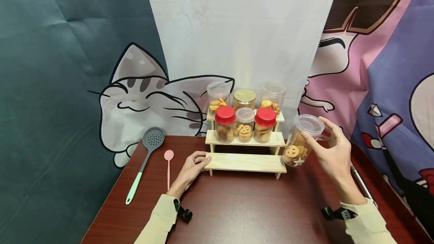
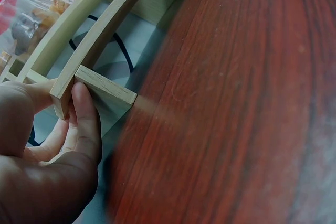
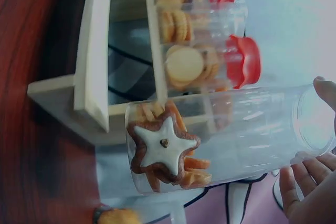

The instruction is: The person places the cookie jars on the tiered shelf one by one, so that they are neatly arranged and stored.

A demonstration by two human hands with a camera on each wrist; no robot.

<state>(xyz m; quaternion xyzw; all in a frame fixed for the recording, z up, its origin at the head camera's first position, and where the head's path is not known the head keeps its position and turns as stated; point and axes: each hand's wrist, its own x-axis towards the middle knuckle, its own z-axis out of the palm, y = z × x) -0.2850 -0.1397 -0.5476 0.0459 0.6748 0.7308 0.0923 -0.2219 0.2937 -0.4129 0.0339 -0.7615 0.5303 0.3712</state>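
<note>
A three-step wooden rack (image 1: 245,162) stands on the table, its lowest step bare. My left hand (image 1: 194,166) pinches the left end of that step between thumb and fingers; the grip shows closely in the left wrist view, where the hand (image 2: 58,156) sits beside the rack's leg. My right hand (image 1: 333,148) holds a clear lidded jar (image 1: 294,142) by its top, tilted, at the rack's right end. Cookies lie in its bottom, among them a white-topped star cookie (image 3: 164,142). On the middle step are two red-lidded jars (image 1: 225,123) around a clear-lidded jar (image 1: 245,125).
Two clear jars (image 1: 218,95) flank a gold-lidded jar (image 1: 244,99) on the top step. A slotted turner (image 1: 145,161) and a pink spoon (image 1: 168,165) lie left. A silver rod-like object (image 1: 362,183) lies right of the right wrist. Printed cloth (image 1: 244,29) hangs behind.
</note>
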